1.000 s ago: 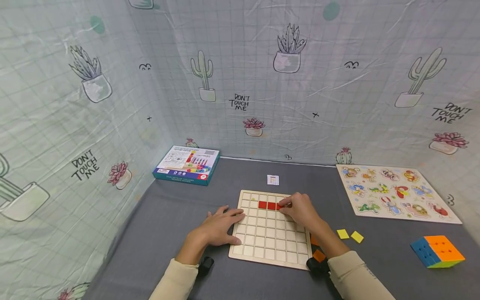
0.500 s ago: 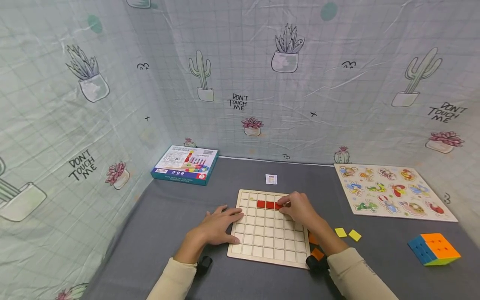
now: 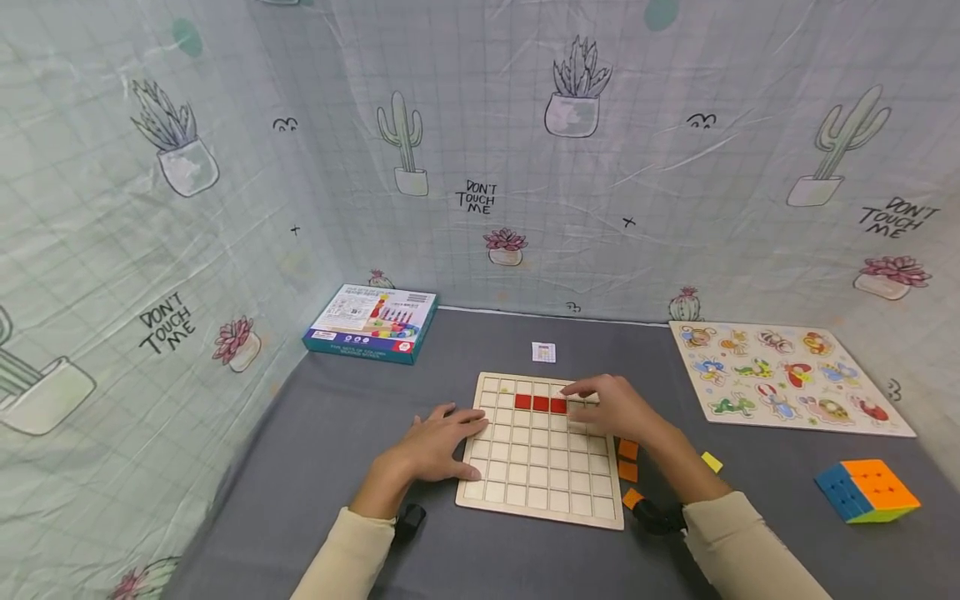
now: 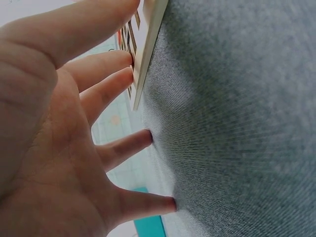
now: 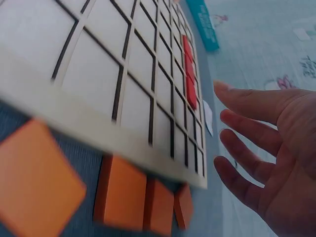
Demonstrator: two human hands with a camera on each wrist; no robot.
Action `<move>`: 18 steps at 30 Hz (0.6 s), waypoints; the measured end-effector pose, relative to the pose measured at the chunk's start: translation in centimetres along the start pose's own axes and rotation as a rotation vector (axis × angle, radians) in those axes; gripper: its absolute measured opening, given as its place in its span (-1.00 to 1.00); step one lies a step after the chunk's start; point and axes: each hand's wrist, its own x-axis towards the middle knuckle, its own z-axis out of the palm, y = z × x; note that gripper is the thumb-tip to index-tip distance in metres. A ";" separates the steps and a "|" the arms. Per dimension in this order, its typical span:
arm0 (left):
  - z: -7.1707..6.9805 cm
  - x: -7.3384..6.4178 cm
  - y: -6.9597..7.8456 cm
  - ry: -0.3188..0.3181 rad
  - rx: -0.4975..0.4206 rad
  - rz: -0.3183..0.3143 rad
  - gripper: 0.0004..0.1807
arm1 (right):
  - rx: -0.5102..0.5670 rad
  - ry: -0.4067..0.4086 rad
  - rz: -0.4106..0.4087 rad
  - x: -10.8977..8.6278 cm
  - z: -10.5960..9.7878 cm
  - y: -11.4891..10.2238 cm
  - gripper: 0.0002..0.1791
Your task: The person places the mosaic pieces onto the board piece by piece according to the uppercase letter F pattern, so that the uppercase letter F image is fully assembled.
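A light wooden grid board (image 3: 538, 454) lies on the dark cloth in front of the person. Three red square tiles (image 3: 541, 403) sit side by side in its second row from the top. My left hand (image 3: 435, 447) rests at the board's left edge; in the left wrist view the thumb and two fingers touch the board, and the other two fingertips touch the cloth. Over the board's upper right part hovers my right hand (image 3: 618, 408), its fingers loosely bent with nothing between them in the right wrist view. Several orange square tiles (image 5: 123, 192) lie along the board's right edge.
A yellow tile (image 3: 712, 462) lies right of my right forearm. Farther right are a colour cube puzzle (image 3: 868, 492) and a wooden insect puzzle board (image 3: 791, 379). A small printed card (image 3: 543, 352) lies behind the grid board, and a flat boxed set (image 3: 371, 323) sits back left.
My right hand has let go of the third red tile, which stays in its cell, and has lifted and moved right. The left hand stays in place.
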 end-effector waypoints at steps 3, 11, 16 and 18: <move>0.0 0.1 0.0 0.005 0.003 0.001 -0.13 | -0.005 0.036 0.013 -1.6 -1.0 1.1 -0.54; -0.1 0.0 0.1 -0.003 -0.003 -0.005 -0.13 | -0.068 0.090 0.061 -5.1 -1.6 3.8 -0.48; -0.1 0.0 0.2 -0.006 -0.013 -0.004 -0.14 | -0.108 0.106 0.058 -5.9 -1.3 5.0 -0.48; -0.1 0.0 0.3 -0.007 -0.018 -0.003 -0.14 | -0.121 0.107 0.055 -6.0 -1.2 5.4 -0.47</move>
